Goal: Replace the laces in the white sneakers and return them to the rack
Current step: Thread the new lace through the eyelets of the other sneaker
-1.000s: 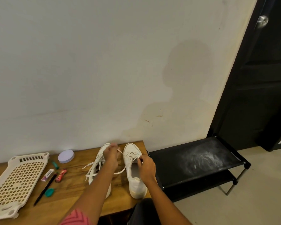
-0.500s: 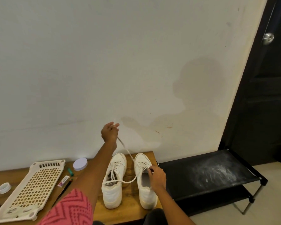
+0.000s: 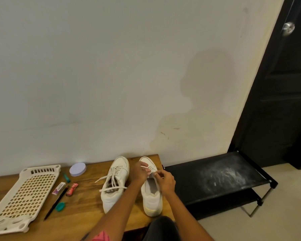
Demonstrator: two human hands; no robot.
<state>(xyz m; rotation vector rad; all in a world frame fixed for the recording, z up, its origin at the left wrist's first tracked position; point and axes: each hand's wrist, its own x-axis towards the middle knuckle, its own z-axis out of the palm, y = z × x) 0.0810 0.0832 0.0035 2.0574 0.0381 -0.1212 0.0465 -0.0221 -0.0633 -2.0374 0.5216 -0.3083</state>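
Observation:
Two white sneakers stand side by side on the wooden table (image 3: 87,213), toes toward the wall. The left sneaker (image 3: 115,183) is laced, and its loose lace ends (image 3: 111,188) trail over its opening. Both hands work over the eyelets of the right sneaker (image 3: 151,197). My left hand (image 3: 139,173) pinches the white lace (image 3: 143,166) near the toe end. My right hand (image 3: 165,180) pinches the lace at the tongue, just behind the left hand. The fingers hide most of that lace.
A black two-tier shoe rack (image 3: 214,178) stands right of the table, beside a black door (image 3: 285,84). On the table's left lie a perforated white tray (image 3: 24,195), a lilac round lid (image 3: 77,169), a black pen (image 3: 56,202), a teal cap (image 3: 60,206) and small packets (image 3: 71,189).
My left hand, raised high toward the wall pulling the lace taut half a second ago, has come back down to the right sneaker. My right hand stayed at the tongue.

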